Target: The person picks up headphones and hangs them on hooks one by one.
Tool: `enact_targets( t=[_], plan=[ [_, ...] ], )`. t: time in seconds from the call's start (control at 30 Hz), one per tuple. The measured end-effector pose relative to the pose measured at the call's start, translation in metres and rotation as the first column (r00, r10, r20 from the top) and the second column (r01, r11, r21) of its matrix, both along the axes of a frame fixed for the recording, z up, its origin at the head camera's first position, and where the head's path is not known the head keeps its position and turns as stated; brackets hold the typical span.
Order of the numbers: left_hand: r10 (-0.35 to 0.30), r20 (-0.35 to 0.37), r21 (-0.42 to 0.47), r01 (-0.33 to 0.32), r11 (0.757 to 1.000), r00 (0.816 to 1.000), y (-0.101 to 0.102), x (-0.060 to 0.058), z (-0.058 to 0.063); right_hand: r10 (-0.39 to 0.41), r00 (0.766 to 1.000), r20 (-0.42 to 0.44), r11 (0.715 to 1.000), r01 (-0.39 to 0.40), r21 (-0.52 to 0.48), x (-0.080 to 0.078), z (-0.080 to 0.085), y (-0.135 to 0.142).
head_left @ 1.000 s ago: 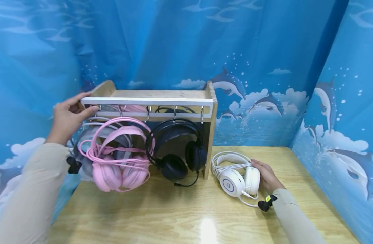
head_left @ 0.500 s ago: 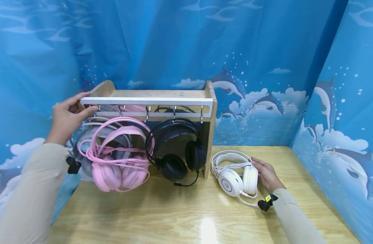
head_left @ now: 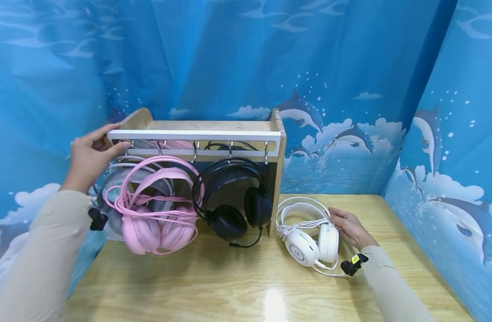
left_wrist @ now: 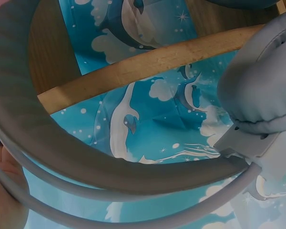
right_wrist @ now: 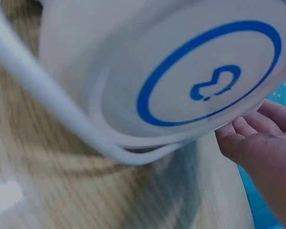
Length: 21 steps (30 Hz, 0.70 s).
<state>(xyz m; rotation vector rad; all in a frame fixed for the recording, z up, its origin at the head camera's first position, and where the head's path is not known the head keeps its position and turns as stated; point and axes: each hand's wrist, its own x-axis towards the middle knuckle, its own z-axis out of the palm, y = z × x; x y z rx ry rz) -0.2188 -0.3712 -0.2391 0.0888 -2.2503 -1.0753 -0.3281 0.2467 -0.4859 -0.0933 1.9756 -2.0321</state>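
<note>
My left hand (head_left: 86, 158) grips the left end of the wooden rack (head_left: 282, 179), its thumb on the white hook bar (head_left: 197, 135). Below that hand hangs a grey headset (head_left: 111, 219), whose padded headband (left_wrist: 181, 179) fills the left wrist view. Beside it hang a pink headset (head_left: 139, 232) with a looped cable and a black headset (head_left: 230, 222) with a microphone. On the right, my right hand (head_left: 352, 230) holds a white headset (head_left: 302, 246) by its right side, near the cable loops. Its ear cup (right_wrist: 181, 62) with a blue ring hides part of the fingers in the right wrist view.
Several metal hooks (head_left: 266, 152) line the bar. The rack stands on a wooden table (head_left: 214, 286) at its left and back. Blue dolphin-print curtains (head_left: 246, 58) close off the back and the right side (head_left: 451, 156).
The white headset has shifted slightly left and turned a little, the right hand moving left with it. My left hand keeps its place on the rack.
</note>
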Motion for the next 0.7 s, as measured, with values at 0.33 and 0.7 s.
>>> enact_targets(
  t=[0.33,0.7],
  plan=[
    [-0.001,-0.003,-0.003,0.001,1.000,1.000,-0.001,-0.001,-0.001,0.089,0.996,-0.011,0.996,-0.090,-0.015,0.005,0.013,0.002],
    [0.001,-0.008,-0.005,-0.001,1.000,1.000,-0.002,-0.002,-0.001,0.143,0.990,0.001,0.990,-0.143,-0.014,0.015,0.023,0.009]
  ],
)
